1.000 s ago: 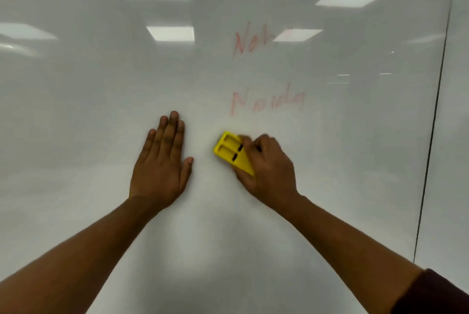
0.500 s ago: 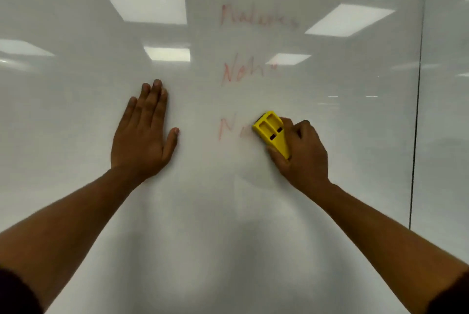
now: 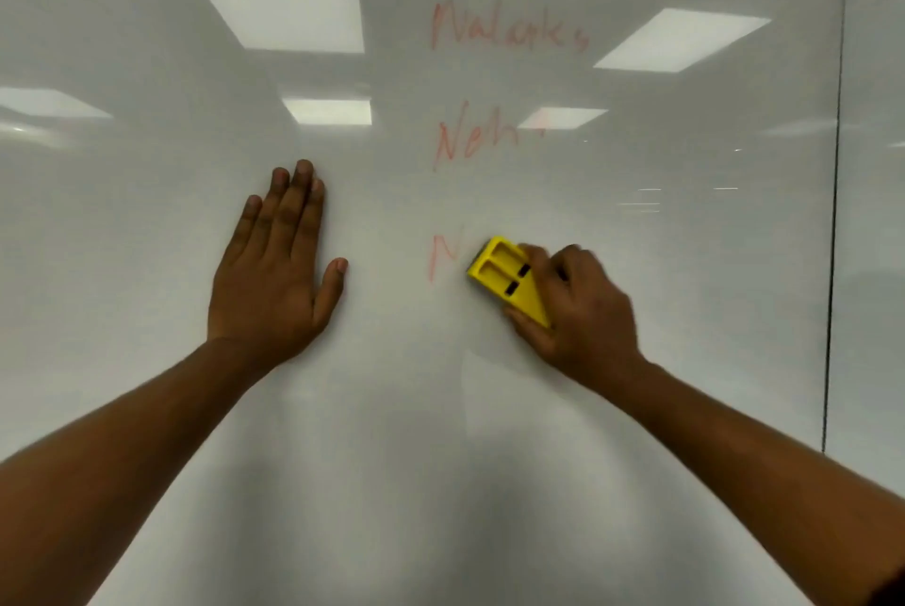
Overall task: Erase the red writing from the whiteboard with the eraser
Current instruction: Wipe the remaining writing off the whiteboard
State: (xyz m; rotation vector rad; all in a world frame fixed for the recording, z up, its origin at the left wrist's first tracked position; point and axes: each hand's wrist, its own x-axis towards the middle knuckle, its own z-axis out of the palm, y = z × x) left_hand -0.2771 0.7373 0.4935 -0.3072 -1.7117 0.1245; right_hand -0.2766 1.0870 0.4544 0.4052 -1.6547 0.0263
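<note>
A white glossy whiteboard (image 3: 440,458) fills the view. Three lines of faint red writing run down its middle: a top word (image 3: 509,30), a middle word (image 3: 472,140) and a lone red letter (image 3: 443,255) of the bottom line. My right hand (image 3: 578,311) grips a yellow eraser (image 3: 507,280) and presses it to the board just right of that letter. My left hand (image 3: 279,272) lies flat on the board, fingers straight, left of the writing.
Ceiling light panels (image 3: 284,5) reflect in the board's upper half. A dark vertical seam (image 3: 835,213) marks the board's right edge, with another panel beyond it.
My right hand carried the eraser up and right from below the bottom word onto it. Most of that word is gone; only its first letter is left. My left hand stays pressed on the board.
</note>
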